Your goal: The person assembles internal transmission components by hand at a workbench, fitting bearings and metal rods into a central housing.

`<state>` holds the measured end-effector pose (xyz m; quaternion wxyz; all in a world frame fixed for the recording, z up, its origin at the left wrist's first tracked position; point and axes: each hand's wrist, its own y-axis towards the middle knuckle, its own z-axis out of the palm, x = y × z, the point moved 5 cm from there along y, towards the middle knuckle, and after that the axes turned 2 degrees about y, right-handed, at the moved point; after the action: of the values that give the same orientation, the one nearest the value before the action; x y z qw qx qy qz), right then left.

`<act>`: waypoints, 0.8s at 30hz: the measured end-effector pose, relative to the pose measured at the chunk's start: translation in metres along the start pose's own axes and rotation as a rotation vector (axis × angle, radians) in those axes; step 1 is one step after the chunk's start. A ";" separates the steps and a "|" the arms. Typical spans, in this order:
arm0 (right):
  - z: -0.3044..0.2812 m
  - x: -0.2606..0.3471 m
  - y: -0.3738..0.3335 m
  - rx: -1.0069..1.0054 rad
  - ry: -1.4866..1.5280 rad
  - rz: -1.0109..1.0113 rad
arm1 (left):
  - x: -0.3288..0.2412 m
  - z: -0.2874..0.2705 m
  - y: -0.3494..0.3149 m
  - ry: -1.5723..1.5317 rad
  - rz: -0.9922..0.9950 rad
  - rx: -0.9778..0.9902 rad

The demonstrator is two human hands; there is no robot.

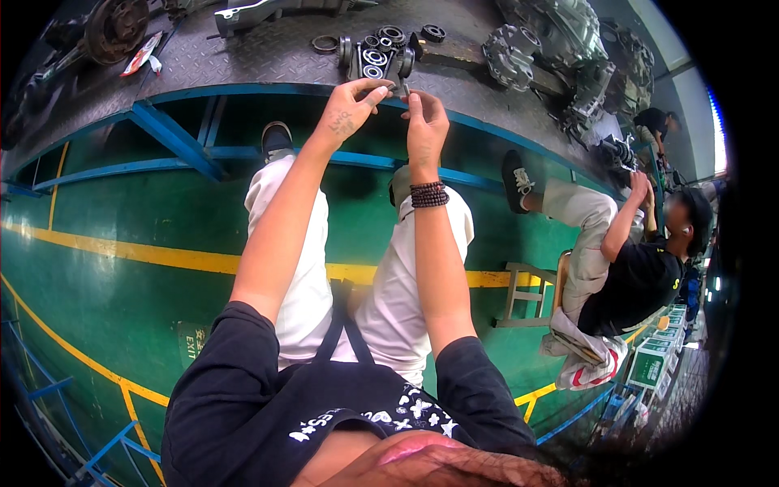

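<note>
At the workbench's near edge both my hands are raised close together. My left hand is closed in a pinch, thumb against fingers, around a small dark metal part. My right hand is also closed, its thumb and fingers at a small grey metal piece beside it. Whether these are one piece or two I cannot tell. Just beyond my fingertips lies a cluster of ball bearings and dark gears. A thin metal ring lies to their left, and another bearing to their right.
The dark metal-topped workbench has a blue frame. Gearbox housings stand at the right, a brake drum far left, near a red-and-white packet. On my right a co-worker sits, hands on metal parts.
</note>
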<state>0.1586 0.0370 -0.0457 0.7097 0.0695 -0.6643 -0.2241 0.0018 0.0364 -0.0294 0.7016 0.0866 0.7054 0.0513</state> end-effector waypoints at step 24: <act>0.013 0.009 -0.005 0.132 -0.129 -0.095 | 0.011 -0.007 0.005 0.107 0.095 -0.063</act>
<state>0.1449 0.0315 -0.0379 0.6479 0.1331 -0.7178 -0.2172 -0.0048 0.0434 -0.0393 0.6621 0.0948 0.7350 0.1112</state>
